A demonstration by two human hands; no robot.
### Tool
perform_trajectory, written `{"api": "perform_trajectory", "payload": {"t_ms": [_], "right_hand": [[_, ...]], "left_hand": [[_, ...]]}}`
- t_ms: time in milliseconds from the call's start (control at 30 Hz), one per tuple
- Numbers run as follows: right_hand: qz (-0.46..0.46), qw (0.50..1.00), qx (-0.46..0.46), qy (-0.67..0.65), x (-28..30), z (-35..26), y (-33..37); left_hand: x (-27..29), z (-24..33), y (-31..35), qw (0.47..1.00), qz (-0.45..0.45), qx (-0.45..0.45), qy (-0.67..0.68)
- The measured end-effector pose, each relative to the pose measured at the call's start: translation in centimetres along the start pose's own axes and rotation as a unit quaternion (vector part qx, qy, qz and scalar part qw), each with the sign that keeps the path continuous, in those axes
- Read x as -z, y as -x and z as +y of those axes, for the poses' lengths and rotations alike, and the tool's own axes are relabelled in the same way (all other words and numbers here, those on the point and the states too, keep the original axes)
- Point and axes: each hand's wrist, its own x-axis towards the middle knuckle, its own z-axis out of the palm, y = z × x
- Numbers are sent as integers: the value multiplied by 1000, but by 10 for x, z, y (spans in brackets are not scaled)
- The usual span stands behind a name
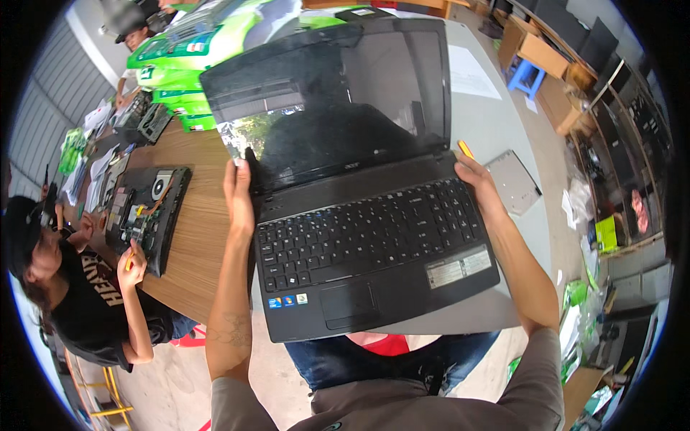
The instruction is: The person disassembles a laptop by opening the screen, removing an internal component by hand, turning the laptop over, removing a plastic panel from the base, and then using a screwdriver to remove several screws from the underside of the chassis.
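Observation:
A black laptop point(374, 228) stands open in front of me, its dark, glossy screen point(338, 100) tilted back and reflecting light. My left hand point(239, 197) grips the laptop's left edge near the hinge. On the opposite side, my right hand point(476, 178) is closed round the right edge close to the hinge. A yellow-orange handle point(466, 149) pokes out just above my right fingers; I cannot tell whether that hand holds it too. Beside the right hand, a flat silver metal part point(514, 182) lies on the grey table point(532, 244).
Green-and-white packages point(180, 72) are stacked behind the screen. On the left, a co-worker point(65, 280) works at an opened laptop point(147, 208) on the wooden table point(198, 237). A paper sheet point(471, 72) lies at the back. Shelving point(618, 151) and a blue stool point(526, 77) stand right.

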Motion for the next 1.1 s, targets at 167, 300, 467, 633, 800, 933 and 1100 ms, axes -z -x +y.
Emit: {"api": "perform_trajectory", "payload": {"t_ms": [167,300,467,633,800,933,1100], "right_hand": [[38,999,11,25,5,5,5],[36,999,-16,19,-5,2,7],[27,999,8,43,8,10,-2],[39,995,26,92,7,15,-8],[75,982,80,151,6,16,-6],[90,972,74,205,-13,-1,8],[45,982,95,154,10,9,-3]], "left_hand": [[8,-10,-4,997,30,38,-57],[8,-8,-5,999,-7,-47,-12],[9,-6,-10,997,9,-29,-76],[7,-18,-13,997,30,-57,-38],[8,-13,-13,993,29,-36,-104],[-1,2,-8,998,13,-29,-51],[-8,6,-12,998,-39,44,36]]}}
